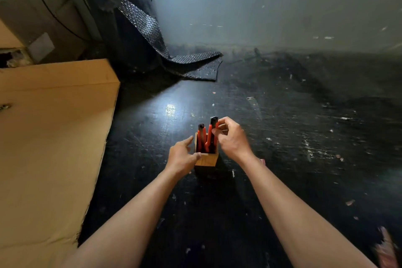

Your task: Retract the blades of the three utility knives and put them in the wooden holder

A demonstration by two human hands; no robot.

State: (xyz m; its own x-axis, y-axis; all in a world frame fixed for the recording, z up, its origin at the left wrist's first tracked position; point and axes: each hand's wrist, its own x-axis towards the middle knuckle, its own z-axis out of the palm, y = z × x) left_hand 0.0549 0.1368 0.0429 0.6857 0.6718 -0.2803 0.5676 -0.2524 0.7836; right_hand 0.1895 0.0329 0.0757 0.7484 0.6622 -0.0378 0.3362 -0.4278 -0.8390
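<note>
A small wooden holder (207,160) stands on the dark floor in the middle of the view. Red-and-black utility knives stand upright in it: one on the left (201,136) and a taller one on the right (211,135). A third may be behind the taller one; I cannot tell. No blade shows at their tops. My right hand (231,138) pinches the upper part of the taller knife with thumb and fingertips. My left hand (182,156) rests against the holder's left side with fingers spread, its thumb on the near rim.
A large flat cardboard sheet (50,137) lies to the left. A roll of dark bubble wrap (134,19) leans at the back with its end trailing on the floor. A grey wall (282,6) closes the back. Small scraps dot the black floor (304,137).
</note>
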